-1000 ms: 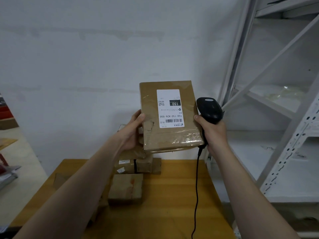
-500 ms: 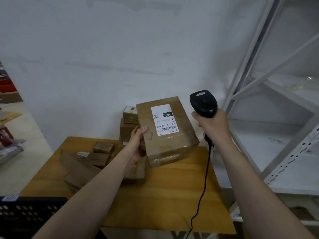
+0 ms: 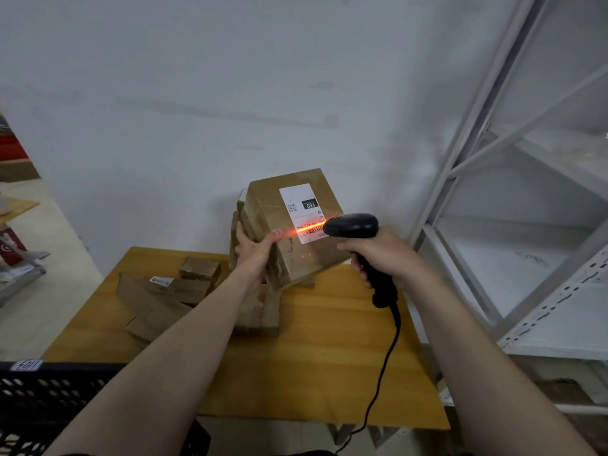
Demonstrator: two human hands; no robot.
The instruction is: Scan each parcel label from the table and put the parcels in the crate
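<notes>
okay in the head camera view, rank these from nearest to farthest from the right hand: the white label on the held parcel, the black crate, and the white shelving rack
From the right hand:
1. White label, just left of it, under the scanner's red beam.
2. White shelving rack, to its right.
3. Black crate, far lower left.

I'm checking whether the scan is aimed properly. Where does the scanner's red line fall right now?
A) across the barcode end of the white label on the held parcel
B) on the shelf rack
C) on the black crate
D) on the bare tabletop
A: the red line runs across the label of the parcel that the left hand holds, with the scanner in the right hand.
</notes>
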